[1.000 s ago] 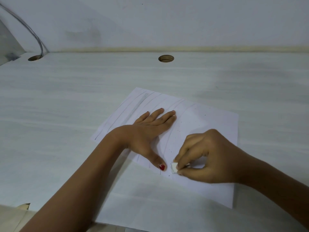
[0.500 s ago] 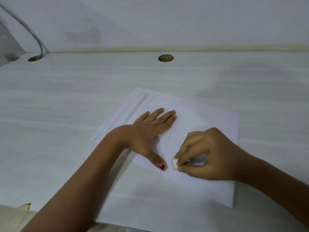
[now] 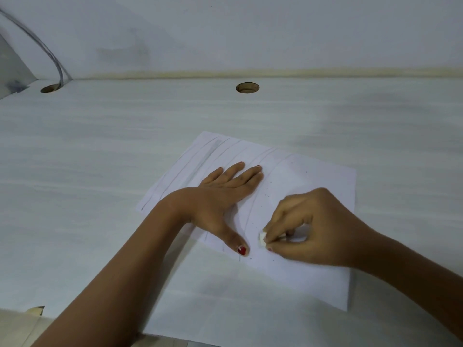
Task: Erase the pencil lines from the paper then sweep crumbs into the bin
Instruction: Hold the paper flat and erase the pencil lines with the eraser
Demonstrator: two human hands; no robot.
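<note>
— Where the pale wood-grain desk top [image 3: 100,159] meets the plain white wall [image 3: 275,33], well beyond both hands, I can see two round cable holes [image 3: 247,87]. A thin grey cable [image 3: 50,54] drops into the left one.
— And the sheet?
— The white rectangular paper sheet [image 3: 313,176] lies under both hands. Its long axis runs from beyond the left wrist to beneath the right wrist, skewed to the desk edge. The faint pencil lines [image 3: 210,152] cross it the short way, leaning away to the right.
— The hands?
— Apart. The left hand [image 3: 220,201] presses flat, fingers straight, thumb splayed. The right hand [image 3: 313,229] pinches a small white eraser [image 3: 262,239] against the paper just right of that thumb, bare end towards it.
— How long is it?
— The fingers hide the rest, so I can't tell. The dark crumbs [image 3: 267,189] between the hands are mere specks. A second white sheet [image 3: 238,309], nearer than the hands, is cut off below.
</note>
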